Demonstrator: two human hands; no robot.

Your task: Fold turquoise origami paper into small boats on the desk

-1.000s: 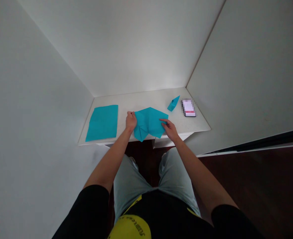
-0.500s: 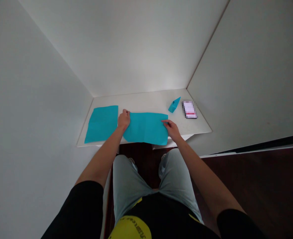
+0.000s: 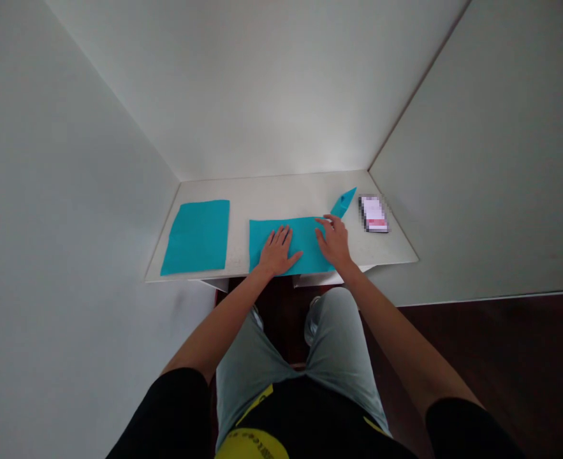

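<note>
Nearest us, at twelve o'clock, our left hand lies spread, gripping nothing, on a blue sheet; our right hand curls by its three-o'clock edge, grip unclear. That sheet seems unfinished. A flat piece at ten o'clock looks unstarted; farther, at one o'clock, a folded piece looks done.

At the centre of the frame, our bright turquoise paper sheet, a second ago a creased, many-cornered shape, now lies spread as a broad rectangle. Our bare left hand has left the sheet's left edge and moved right, pressing palm down with fingers spread. Our bare right hand has shifted over the upper right corner, now hiding the lower end of the small, pointed, folded turquoise paper piece.
</note>
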